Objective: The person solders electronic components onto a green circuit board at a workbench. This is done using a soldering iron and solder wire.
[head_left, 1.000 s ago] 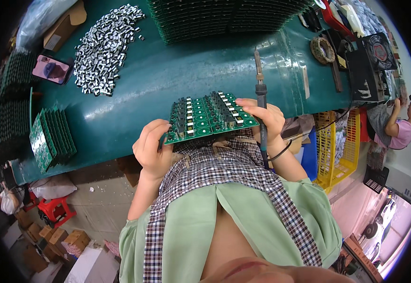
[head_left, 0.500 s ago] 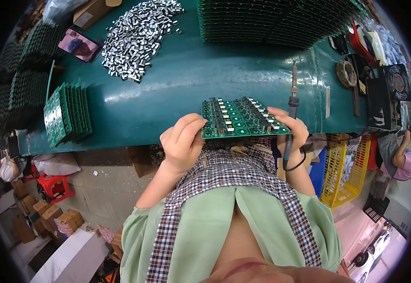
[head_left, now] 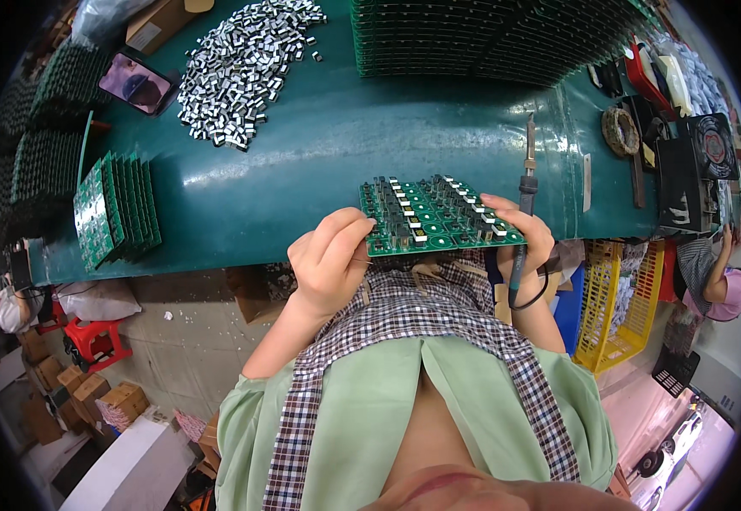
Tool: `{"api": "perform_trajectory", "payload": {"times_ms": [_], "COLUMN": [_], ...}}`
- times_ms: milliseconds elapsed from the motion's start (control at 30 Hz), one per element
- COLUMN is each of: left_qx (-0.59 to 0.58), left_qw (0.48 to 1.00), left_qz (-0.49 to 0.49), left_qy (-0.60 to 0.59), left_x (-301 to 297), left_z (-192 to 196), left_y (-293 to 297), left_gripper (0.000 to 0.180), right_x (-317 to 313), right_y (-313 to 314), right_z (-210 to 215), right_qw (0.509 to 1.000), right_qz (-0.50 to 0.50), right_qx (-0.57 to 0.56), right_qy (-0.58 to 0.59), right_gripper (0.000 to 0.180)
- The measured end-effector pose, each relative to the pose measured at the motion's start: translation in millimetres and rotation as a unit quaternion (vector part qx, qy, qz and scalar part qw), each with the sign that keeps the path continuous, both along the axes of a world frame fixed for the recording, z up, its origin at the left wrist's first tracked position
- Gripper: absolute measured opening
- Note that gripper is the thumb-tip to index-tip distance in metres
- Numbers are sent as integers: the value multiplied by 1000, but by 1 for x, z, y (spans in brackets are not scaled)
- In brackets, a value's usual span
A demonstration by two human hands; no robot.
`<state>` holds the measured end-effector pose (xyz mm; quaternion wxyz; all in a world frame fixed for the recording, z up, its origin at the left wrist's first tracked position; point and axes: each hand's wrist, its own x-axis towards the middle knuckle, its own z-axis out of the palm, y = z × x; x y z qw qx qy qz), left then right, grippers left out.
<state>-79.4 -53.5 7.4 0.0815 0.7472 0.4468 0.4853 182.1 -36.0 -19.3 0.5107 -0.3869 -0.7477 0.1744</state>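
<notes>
The person is wearing a pale green short-sleeved top, its sleeves ending above the elbows and leaving both forearms bare. Over it is hanging a checked apron in brown, white and dark lines, its straps running down over the chest as two plaid bands. The left hand point(head_left: 329, 264) and right hand point(head_left: 525, 241) are showing no gloves, and a dark loop, possibly a cord, is hanging by the right wrist.

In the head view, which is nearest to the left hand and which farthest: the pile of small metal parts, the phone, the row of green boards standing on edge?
1. Row of green boards, to the hand's left.
2. Pile of metal parts, farther up the table.
3. Phone, top left.
</notes>
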Motion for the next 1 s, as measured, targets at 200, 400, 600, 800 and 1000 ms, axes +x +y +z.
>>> {"api": "perform_trajectory", "payload": {"times_ms": [200,400,600,800,1000], "left_qx": [4,4,-44,-99,-123], "left_qw": [1000,1000,999,987,973], "left_qz": [3,10,-22,-110,-131], "left_qy": [4,2,12,67,142], "left_x": [1,1,-9,-16,-16], "left_z": [0,-1,2,4,5], "left_y": [0,1,1,19,22], "left_gripper": [31,31,38,44,39], "right_x": [-1,-3,-1,-3,-3], "right_y": [1,2,-1,-3,-6], "right_z": [-2,-5,-2,-1,-1], "right_qw": [1000,999,1000,999,999], "right_qz": [-18,-19,3,3,3], "right_qx": [18,31,-4,33,35], "right_qy": [1,15,-4,-32,-32], "right_gripper": [11,13,15,15,17]}}
